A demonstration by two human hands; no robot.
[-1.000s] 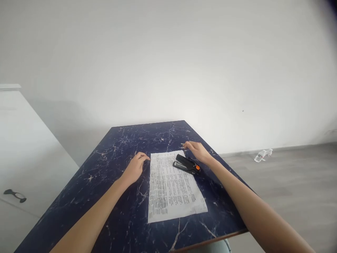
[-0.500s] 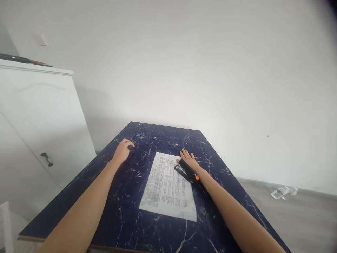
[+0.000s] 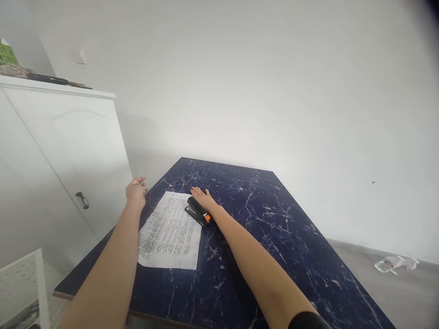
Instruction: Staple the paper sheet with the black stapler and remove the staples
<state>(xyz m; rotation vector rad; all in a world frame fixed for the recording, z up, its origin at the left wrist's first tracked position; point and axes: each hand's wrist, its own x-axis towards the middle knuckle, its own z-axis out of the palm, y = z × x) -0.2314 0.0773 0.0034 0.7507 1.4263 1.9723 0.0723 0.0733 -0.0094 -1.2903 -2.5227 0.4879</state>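
Note:
A sheet of printed paper (image 3: pixel 168 237) lies on the dark blue marbled table (image 3: pixel 254 219), towards its left side. On the paper's upper right part rests a black stapler (image 3: pixel 196 211) with an orange patch. My right hand (image 3: pixel 203 197) lies flat beside the stapler, fingers stretched out and touching the far end of it or the table close by. Over the table's left edge is my left hand (image 3: pixel 136 192), its fingers loosely bent and apart, with nothing visible in them.
A white cabinet (image 3: pixel 85 146) with a dark handle stands to the left, items lying on its top. A white perforated basket or rack (image 3: pixel 39 283) is at lower left. The wall (image 3: pixel 240 91) rises behind the table. Clear plastic packaging (image 3: pixel 396 263) lies on the floor at right.
The paper and stapler have slid left across the table together with my right hand. My left hand has moved left to the table's edge. The view has turned slightly left.

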